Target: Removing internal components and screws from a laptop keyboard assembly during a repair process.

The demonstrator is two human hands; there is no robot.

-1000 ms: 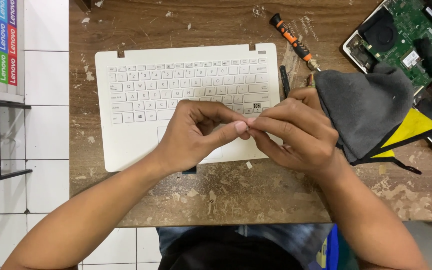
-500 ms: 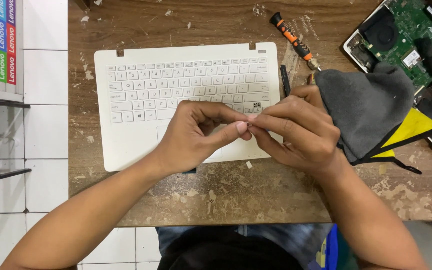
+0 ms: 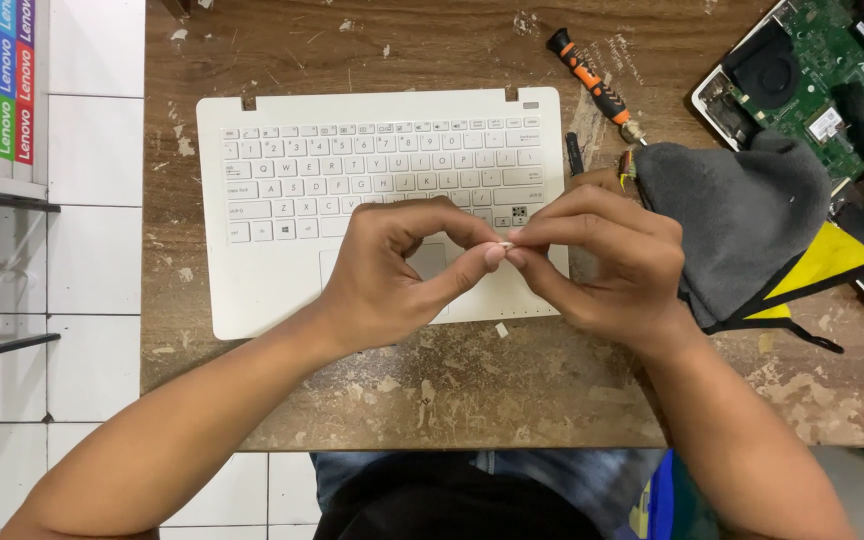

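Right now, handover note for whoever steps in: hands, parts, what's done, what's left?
Left hand and right hand: fingertips pinched together on a tiny pale piece, held above the white laptop keyboard deck.
Parts: deck lies flat on the worn wooden table; one dark gap shows among its lower-right keys. Orange-and-black screwdriver and grey-yellow cloth lie to the right, opened laptop base with green board beyond.
Done: small piece is in hand.
Left: it is not seated anywhere yet; a white scrap lies by the deck's front edge.

Orange-black screwdriver (image 3: 592, 84), grey-yellow cloth (image 3: 752, 230), circuit board (image 3: 812, 80)
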